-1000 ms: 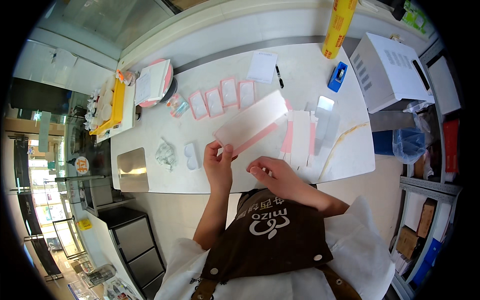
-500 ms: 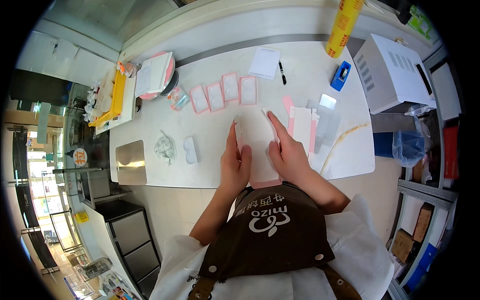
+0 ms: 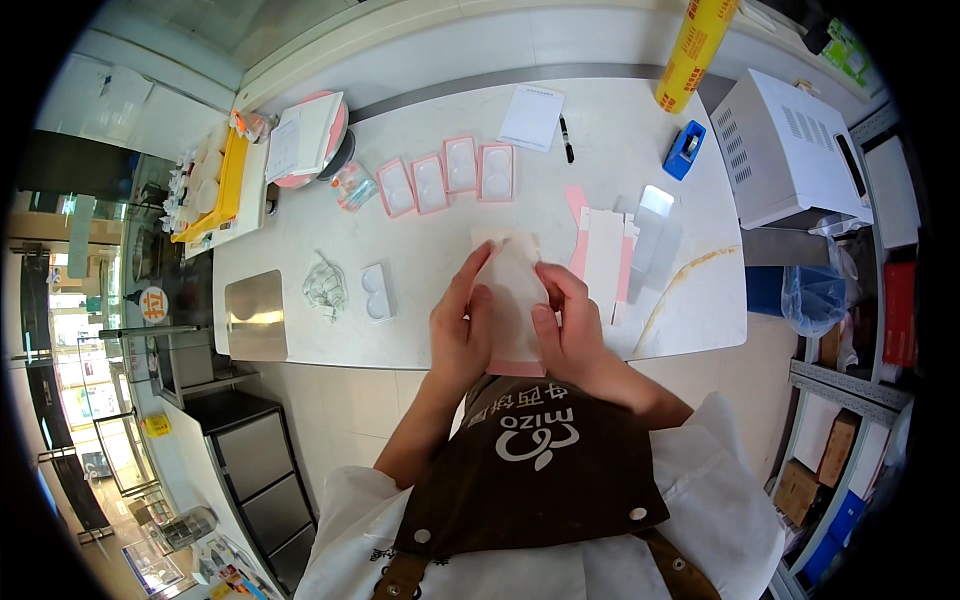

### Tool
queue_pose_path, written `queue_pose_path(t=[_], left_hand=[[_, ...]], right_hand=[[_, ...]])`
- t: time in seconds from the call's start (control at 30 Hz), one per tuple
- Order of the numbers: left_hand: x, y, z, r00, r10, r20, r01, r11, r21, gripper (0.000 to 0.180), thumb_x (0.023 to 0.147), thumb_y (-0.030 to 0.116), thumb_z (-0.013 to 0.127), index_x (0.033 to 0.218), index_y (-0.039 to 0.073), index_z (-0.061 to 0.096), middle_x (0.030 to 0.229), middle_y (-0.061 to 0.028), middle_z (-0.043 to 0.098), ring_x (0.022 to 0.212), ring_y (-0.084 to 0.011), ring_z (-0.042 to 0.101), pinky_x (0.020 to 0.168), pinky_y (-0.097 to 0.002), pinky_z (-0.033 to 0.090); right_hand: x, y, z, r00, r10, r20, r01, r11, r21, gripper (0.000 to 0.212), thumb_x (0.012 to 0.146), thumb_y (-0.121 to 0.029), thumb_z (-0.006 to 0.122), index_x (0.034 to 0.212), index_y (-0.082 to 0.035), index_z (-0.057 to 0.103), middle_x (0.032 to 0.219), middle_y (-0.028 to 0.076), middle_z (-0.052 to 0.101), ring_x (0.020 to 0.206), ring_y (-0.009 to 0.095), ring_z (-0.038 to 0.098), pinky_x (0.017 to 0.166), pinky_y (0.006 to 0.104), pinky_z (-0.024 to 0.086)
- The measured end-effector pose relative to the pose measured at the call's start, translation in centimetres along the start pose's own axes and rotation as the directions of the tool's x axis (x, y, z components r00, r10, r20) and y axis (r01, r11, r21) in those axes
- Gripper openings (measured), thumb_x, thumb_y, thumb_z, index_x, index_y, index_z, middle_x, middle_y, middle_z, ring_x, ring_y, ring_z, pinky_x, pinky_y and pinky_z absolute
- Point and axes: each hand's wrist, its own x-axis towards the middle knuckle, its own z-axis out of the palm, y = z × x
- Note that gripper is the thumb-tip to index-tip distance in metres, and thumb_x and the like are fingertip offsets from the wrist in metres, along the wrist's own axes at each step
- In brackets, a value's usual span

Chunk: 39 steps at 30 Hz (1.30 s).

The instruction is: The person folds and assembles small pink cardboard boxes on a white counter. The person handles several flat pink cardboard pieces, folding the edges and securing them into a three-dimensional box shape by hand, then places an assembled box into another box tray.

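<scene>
Between my two hands, at the front edge of the white table, is a partly folded cardboard box (image 3: 515, 315), pale inside with a pink near end. My left hand (image 3: 462, 325) grips its left side, fingertips at the far corner and thumb along the wall. On the right side my right hand (image 3: 577, 330) is closed with bent fingers and the thumb inside. Flat pink-and-white box blanks (image 3: 606, 255) lie to the right, beside clear plastic sheets (image 3: 655, 235). Left of my hands lies a white tray with round hollows (image 3: 376, 293). Several folded pink boxes (image 3: 430, 183) sit farther back.
A crumpled clear plastic heap (image 3: 324, 287) and a metal plate (image 3: 256, 315) lie at left. Toward the back are paper (image 3: 531, 117), a black pen (image 3: 567, 139), a blue tape dispenser (image 3: 683, 150) and a yellow roll (image 3: 692, 60). A white appliance (image 3: 785, 150) stands at right.
Both hands have drawn closer together at the far end of the box, and its side walls are pushed inward. My right fingers, straight before, are now bent.
</scene>
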Motion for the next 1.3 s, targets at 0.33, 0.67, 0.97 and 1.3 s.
queue_pose_path(t=[0.33,0.67,0.97,1.3], left_hand=[[0.1,-0.1,-1.5,0.992,-0.123,0.013,0.121,0.948,-0.295,0.038,0.106,0.019,0.058,0.137,-0.002,0.062,0.135,-0.0128,0.066,0.118,-0.0164,0.062,0.101,-0.0291,0.046],[-0.5,0.6,-1.2,0.996,-0.024,-0.091,0.0,0.968,-0.251,0.027,0.103,0.015,0.063,0.124,0.0,0.07,0.115,-0.0108,0.072,0.107,-0.0184,0.065,0.095,-0.0305,0.05],[-0.5,0.4,-2.0,0.989,0.147,-0.014,-0.147,0.983,-0.11,0.027,0.103,0.016,0.062,0.124,-0.001,0.066,0.114,-0.0152,0.07,0.099,-0.0215,0.067,0.089,-0.0329,0.052],[-1.5,-0.1,-2.0,0.997,0.08,-0.008,-0.08,0.973,-0.216,0.021,0.107,0.017,0.055,0.118,0.0,0.054,0.107,-0.0123,0.066,0.099,-0.0204,0.065,0.091,-0.0357,0.053]], right_hand=[[0.0,1.1,0.7,0.997,-0.077,-0.019,0.078,0.993,0.083,0.029,0.099,-0.009,0.058,0.126,0.0,0.052,0.086,0.017,0.066,0.067,0.024,0.062,0.064,0.0345,0.052],[0.7,0.5,1.3,0.969,-0.237,-0.067,0.24,0.97,0.038,0.021,0.097,-0.011,0.059,0.113,0.003,0.06,0.097,0.023,0.069,0.074,0.034,0.067,0.067,0.0383,0.054],[1.4,-0.1,0.7,0.953,-0.299,-0.049,0.296,0.953,-0.064,0.018,0.095,-0.003,0.062,0.112,-0.001,0.06,0.094,0.021,0.07,0.073,0.034,0.069,0.063,0.038,0.054],[1.2,0.2,0.1,0.983,-0.181,0.013,0.181,0.983,0.017,0.019,0.096,-0.002,0.062,0.114,-0.001,0.061,0.101,0.017,0.071,0.077,0.029,0.072,0.067,0.0335,0.058]])
